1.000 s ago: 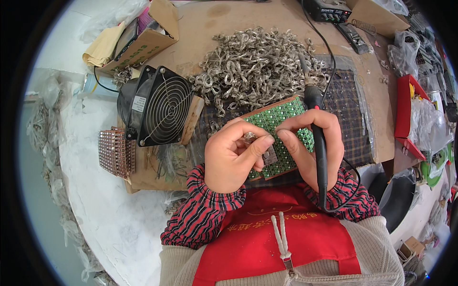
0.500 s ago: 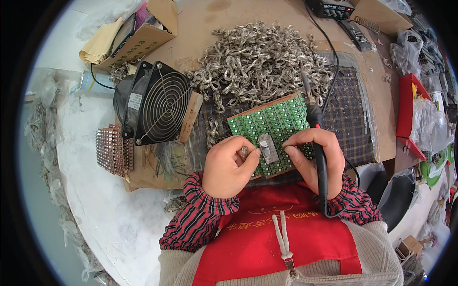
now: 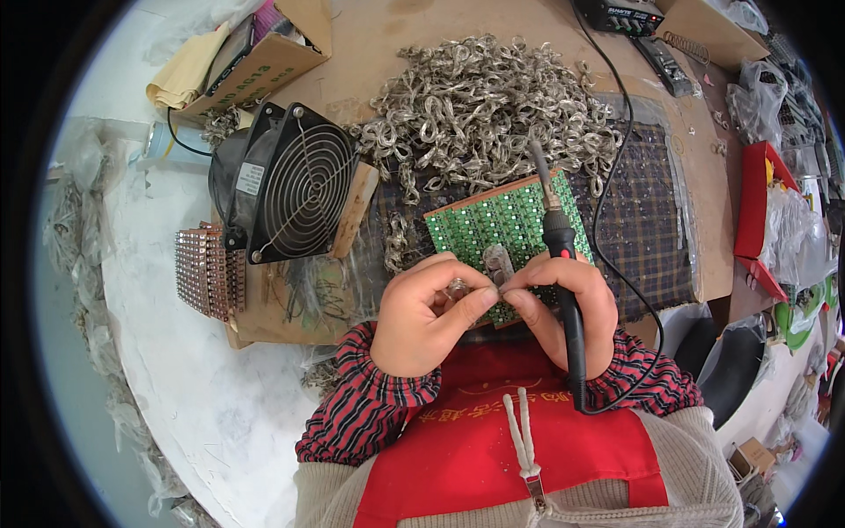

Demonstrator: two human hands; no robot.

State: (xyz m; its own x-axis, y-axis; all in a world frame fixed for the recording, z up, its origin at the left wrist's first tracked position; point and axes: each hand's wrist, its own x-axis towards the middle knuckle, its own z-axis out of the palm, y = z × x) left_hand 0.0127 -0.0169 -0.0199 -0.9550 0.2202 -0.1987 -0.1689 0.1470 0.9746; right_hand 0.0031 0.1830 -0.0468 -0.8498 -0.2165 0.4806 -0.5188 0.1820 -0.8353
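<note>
My left hand (image 3: 427,312) pinches a small silvery metal part (image 3: 459,287) between thumb and fingers, just above the near edge of a green circuit board (image 3: 502,220). My right hand (image 3: 563,304) grips a black soldering iron (image 3: 554,233) whose tip points away over the board, and its fingertips also touch a second small grey part (image 3: 498,262). The two hands meet fingertip to fingertip over the board. The board lies on a dark plaid cloth (image 3: 651,220).
A heap of silvery metal loops (image 3: 484,106) lies behind the board. A black cooling fan (image 3: 286,180) stands at the left with a block of copper-coloured parts (image 3: 207,273) beside it. A cardboard box (image 3: 264,53) sits far left, red bins (image 3: 757,211) at the right.
Both hands have drawn closer to my body and together, so more of the green board shows. The soldering iron's tip now points farther up over the board.
</note>
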